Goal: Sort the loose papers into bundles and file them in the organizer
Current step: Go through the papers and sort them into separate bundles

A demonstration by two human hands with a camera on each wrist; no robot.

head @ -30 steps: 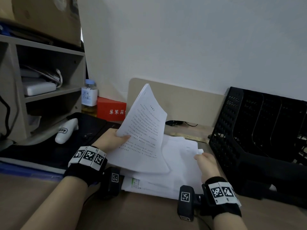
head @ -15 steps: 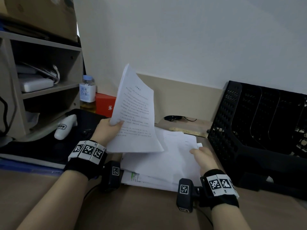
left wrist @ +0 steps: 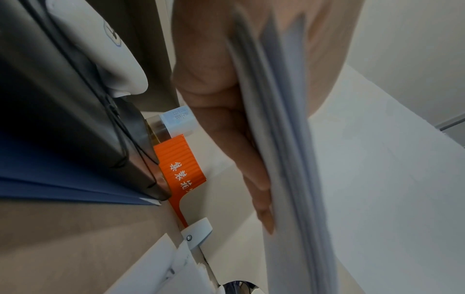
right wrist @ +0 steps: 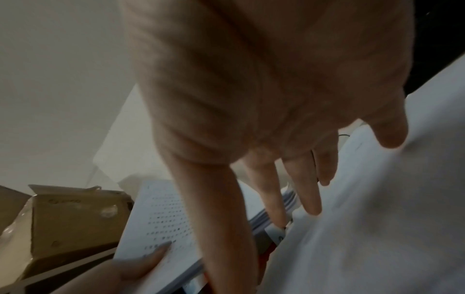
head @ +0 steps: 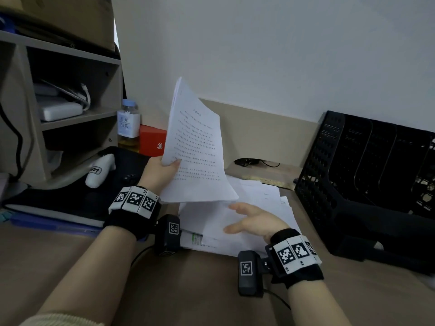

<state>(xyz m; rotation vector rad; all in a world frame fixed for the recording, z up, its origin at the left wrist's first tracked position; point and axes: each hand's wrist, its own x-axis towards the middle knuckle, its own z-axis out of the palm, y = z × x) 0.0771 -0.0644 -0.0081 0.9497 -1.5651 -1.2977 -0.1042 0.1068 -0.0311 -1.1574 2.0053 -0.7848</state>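
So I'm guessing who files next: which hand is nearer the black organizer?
Right. The right hand hovers open over the papers on the desk, beside the organizer; the left hand holds a bundle farther away.

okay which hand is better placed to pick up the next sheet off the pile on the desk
Right. The right hand is open, fingers straight, just above the loose pile. The left hand is busy gripping the lifted bundle.

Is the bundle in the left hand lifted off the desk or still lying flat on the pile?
Lifted. The left hand grips the bundle by its edge, standing nearly upright above the pile.
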